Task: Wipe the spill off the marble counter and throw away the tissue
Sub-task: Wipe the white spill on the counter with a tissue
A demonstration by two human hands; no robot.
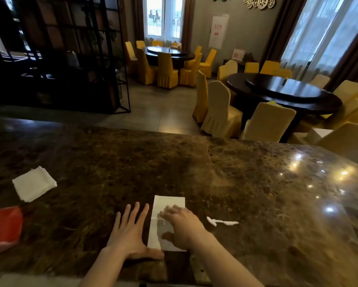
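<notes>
A white tissue [167, 206] lies flat on the brown marble counter [194, 172], near its front edge. My right hand [182, 223] rests on the tissue, palm down, fingers slightly curled and pressing it against the stone. My left hand [130, 230] lies flat on the counter just left of the tissue, fingers spread, thumb touching the tissue's lower left corner. A thin white streak, the spill [221, 222], sits on the counter a little right of my right hand.
A stack of folded white tissues [34, 184] lies at the left. A red plastic bag [3, 226] is at the left edge. Beyond the counter stand dark round tables [288, 94] with yellow-covered chairs [221, 112].
</notes>
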